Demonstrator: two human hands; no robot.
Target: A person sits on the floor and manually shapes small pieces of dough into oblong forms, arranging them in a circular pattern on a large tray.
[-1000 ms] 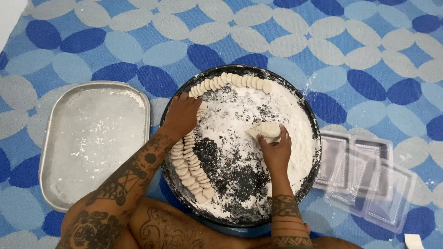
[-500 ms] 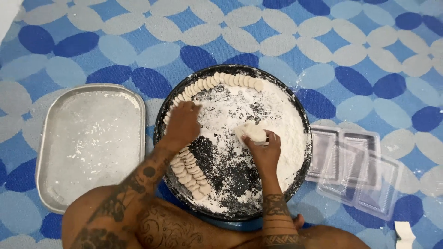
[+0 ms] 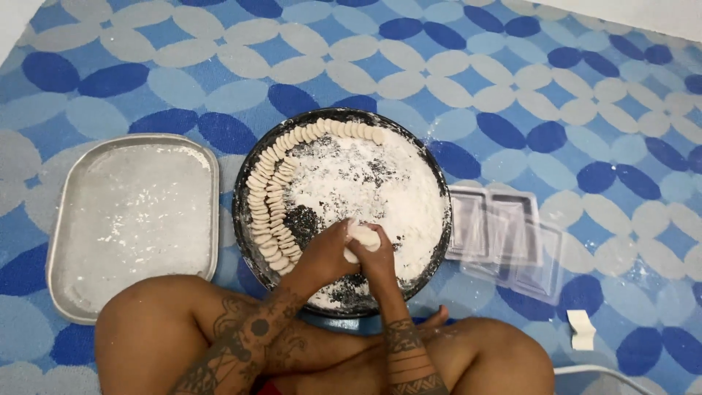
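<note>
A round black tray [image 3: 245,219] dusted with white flour sits on the patterned floor in front of my crossed legs. Several small pale dough pieces [image 3: 272,192] line its left and top rim in curved rows. Over the near side of the tray, my left hand [image 3: 327,252] and my right hand [image 3: 379,257] are pressed together around a white lump of dough [image 3: 363,236]. Both hands grip the lump, which shows only at its top between the fingers.
A rectangular metal tray [image 3: 131,219] dusted with flour lies to the left of the black tray. Clear plastic containers [image 3: 504,234] lie to the right. A small white piece [image 3: 582,329] rests on the floor at the lower right.
My left hand left the dough rows at the tray's left side and joined my right hand on the dough lump. Both hands drew toward the near edge.
</note>
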